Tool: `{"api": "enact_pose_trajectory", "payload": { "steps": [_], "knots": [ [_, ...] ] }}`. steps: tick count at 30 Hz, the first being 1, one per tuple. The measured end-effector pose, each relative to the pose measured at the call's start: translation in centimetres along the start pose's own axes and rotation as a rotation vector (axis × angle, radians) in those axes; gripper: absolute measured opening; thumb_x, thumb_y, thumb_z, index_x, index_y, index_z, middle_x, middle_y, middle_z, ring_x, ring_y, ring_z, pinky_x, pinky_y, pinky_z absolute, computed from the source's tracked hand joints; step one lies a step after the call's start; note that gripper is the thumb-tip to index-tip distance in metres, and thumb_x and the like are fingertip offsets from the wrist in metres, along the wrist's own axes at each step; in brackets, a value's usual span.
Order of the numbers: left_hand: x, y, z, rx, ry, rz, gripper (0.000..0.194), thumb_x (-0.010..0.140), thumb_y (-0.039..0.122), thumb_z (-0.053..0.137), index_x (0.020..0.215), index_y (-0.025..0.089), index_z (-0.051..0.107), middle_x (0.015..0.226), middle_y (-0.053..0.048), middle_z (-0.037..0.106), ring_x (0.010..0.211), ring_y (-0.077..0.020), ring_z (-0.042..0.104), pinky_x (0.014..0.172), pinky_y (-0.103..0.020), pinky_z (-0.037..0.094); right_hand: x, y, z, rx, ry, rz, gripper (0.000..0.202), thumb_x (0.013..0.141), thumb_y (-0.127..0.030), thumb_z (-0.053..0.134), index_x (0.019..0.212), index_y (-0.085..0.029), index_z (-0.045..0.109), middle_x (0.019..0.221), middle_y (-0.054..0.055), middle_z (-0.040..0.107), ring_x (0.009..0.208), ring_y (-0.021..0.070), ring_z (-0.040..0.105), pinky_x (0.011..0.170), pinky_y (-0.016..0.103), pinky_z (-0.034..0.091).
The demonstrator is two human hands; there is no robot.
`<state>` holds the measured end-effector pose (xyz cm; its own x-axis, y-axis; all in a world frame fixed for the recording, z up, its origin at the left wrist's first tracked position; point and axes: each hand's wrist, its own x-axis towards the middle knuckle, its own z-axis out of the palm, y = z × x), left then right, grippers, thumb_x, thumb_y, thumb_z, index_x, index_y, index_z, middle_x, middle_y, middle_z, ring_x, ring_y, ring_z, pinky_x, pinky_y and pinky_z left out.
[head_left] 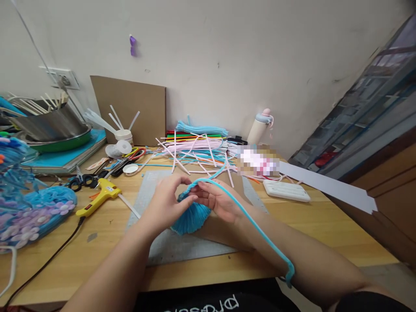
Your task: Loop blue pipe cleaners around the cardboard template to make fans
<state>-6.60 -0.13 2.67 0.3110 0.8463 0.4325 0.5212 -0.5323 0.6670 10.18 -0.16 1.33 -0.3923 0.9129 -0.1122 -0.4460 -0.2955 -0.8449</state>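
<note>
My left hand (pixel 167 201) and my right hand (pixel 217 200) meet over a grey mat (pixel 169 247) on the wooden table (pixel 325 225). Between them they hold a blue fan-shaped piece of wound pipe cleaner (pixel 191 216). A long blue pipe cleaner (pixel 260 232) runs from my fingertips over my right forearm and hangs off near the table's front edge. My left thumb and fingers pinch its top end at the fan.
A heap of coloured pipe cleaners (pixel 198 147) lies behind. A yellow glue gun (pixel 97 197) and black scissors (pixel 82 180) sit to the left, beside blue craft pieces (pixel 32 212). A white remote-like box (pixel 286 190) and bottle (pixel 260 128) stand right.
</note>
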Motion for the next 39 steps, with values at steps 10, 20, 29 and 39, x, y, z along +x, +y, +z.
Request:
{"api": "enact_pose_trajectory", "payload": {
  "steps": [10, 20, 29, 39],
  "knots": [
    [0.6, -1.7, -0.9, -0.177, 0.064, -0.185, 0.019, 0.072, 0.033, 0.059, 0.085, 0.020, 0.067, 0.083, -0.002, 0.067, 0.078, -0.0187, 0.057, 0.070, -0.024, 0.040, -4.4, -6.4, -1.6, -0.171, -0.316, 0.523, 0.052, 0.085, -0.051, 0.031, 0.112, -0.013, 0.053, 0.070, 0.005, 0.063, 0.030, 0.0063, 0.045, 0.027, 0.017, 0.027],
    [0.2, -1.0, -1.0, -0.653, -0.238, -0.283, 0.019, 0.074, 0.034, 0.059, 0.079, 0.016, 0.060, 0.070, -0.001, 0.059, 0.065, -0.0126, 0.053, 0.060, -0.021, 0.040, -5.9, -9.1, -10.3, -0.883, 0.249, 0.089, 0.035, 0.068, -0.031, 0.062, 0.100, -0.018, 0.061, 0.067, 0.001, 0.057, 0.039, 0.0037, 0.033, 0.036, 0.019, 0.020],
    [0.3, -1.5, -1.1, -0.849, -0.258, -0.365, 0.020, 0.070, 0.034, 0.063, 0.078, 0.016, 0.060, 0.069, -0.002, 0.060, 0.062, -0.0122, 0.053, 0.057, -0.021, 0.040, -4.0, -6.8, -12.3, -1.193, 0.067, 0.045, 0.023, 0.068, -0.036, 0.061, 0.080, -0.018, 0.068, 0.072, 0.004, 0.064, 0.064, 0.0149, 0.055, 0.056, 0.026, 0.042],
    [0.7, -2.1, -0.6, -0.388, 0.020, -0.297, 0.024, 0.068, 0.036, 0.063, 0.080, 0.016, 0.066, 0.070, -0.002, 0.063, 0.063, -0.0144, 0.054, 0.057, -0.022, 0.040, -6.5, -4.0, -8.5, -0.800, -0.497, 0.500, 0.033, 0.075, -0.039, 0.056, 0.095, -0.014, 0.065, 0.083, 0.008, 0.066, 0.073, 0.0138, 0.062, 0.068, 0.027, 0.047]
  ]
}}
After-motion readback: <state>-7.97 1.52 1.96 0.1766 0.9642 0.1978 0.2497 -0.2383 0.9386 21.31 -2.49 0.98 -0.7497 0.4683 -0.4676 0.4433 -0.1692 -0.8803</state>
